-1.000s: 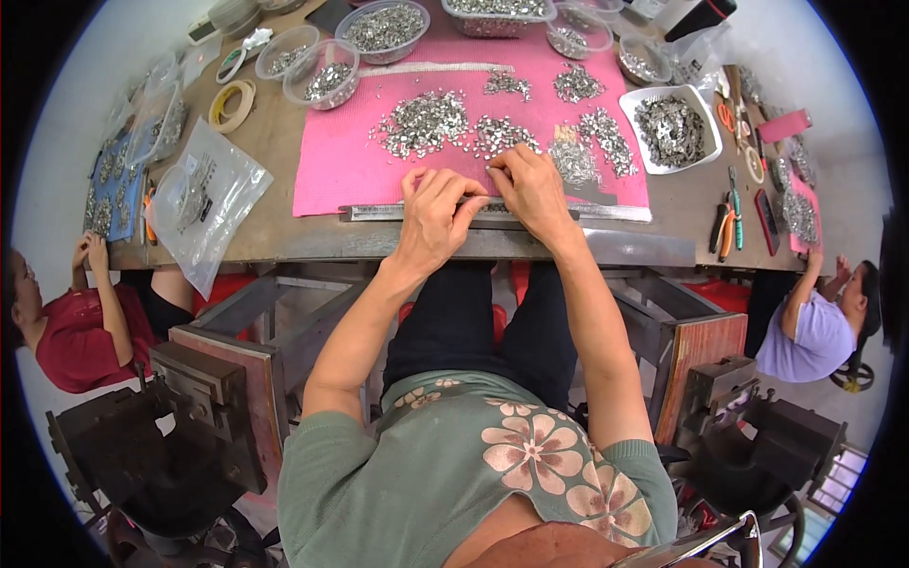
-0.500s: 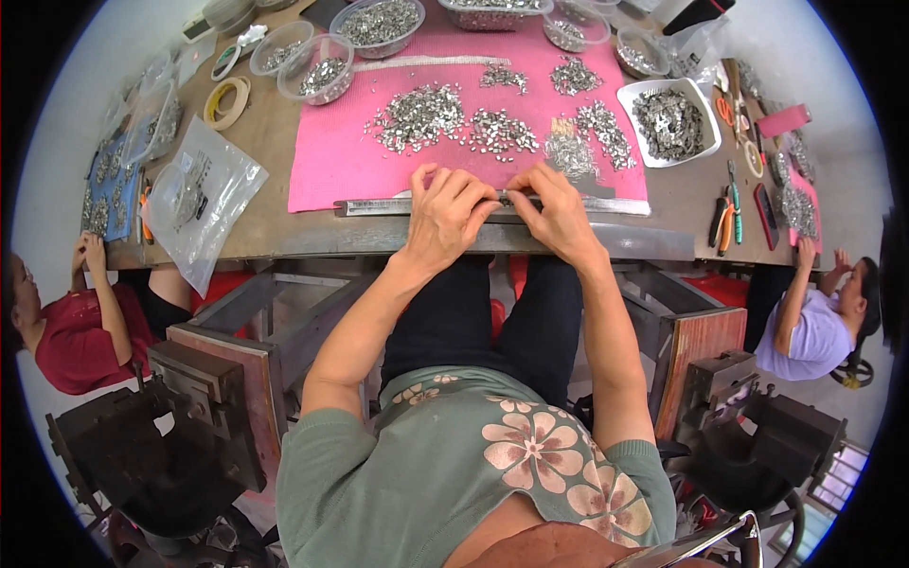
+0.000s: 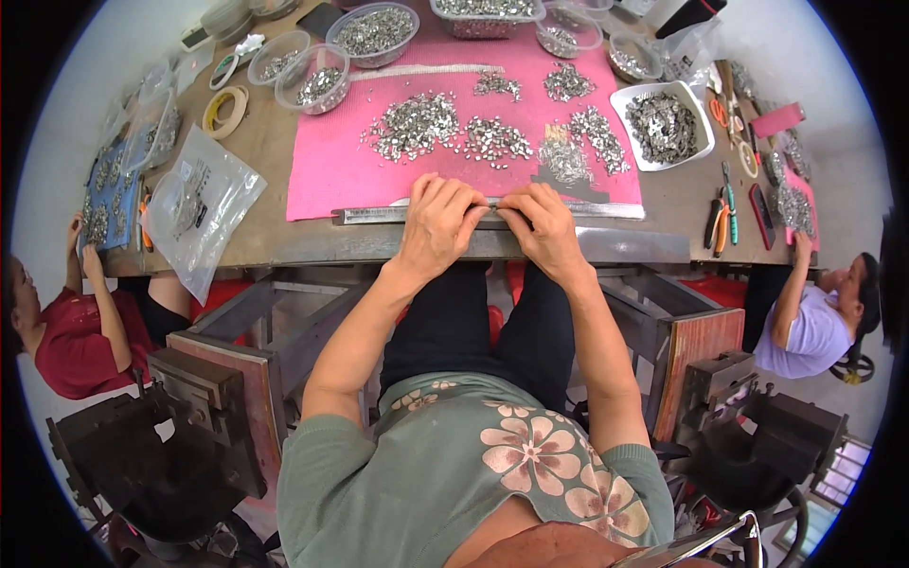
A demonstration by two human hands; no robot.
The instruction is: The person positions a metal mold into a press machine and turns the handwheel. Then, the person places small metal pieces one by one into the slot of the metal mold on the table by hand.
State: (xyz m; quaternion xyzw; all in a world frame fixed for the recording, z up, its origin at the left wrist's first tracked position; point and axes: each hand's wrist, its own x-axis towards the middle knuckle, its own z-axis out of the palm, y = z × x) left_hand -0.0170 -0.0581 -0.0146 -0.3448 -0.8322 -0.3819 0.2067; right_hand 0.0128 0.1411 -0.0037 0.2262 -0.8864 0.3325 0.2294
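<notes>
Over the long metal bar (image 3: 371, 216) at the near edge of the pink mat (image 3: 327, 168), the left hand (image 3: 437, 225) and right hand (image 3: 544, 227) do best braced low, narrowed close together, though whether they pinch anything I cannot tell.

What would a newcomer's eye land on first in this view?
Probably the bright pink mat at the upper middle, dotted with piles of small shiny pieces. Next come the left hand and right hand, fingertips close together over a long metal bar along the mat's near edge. A white tray heaped with more pieces also stands out, at the mat's right edge.
</notes>
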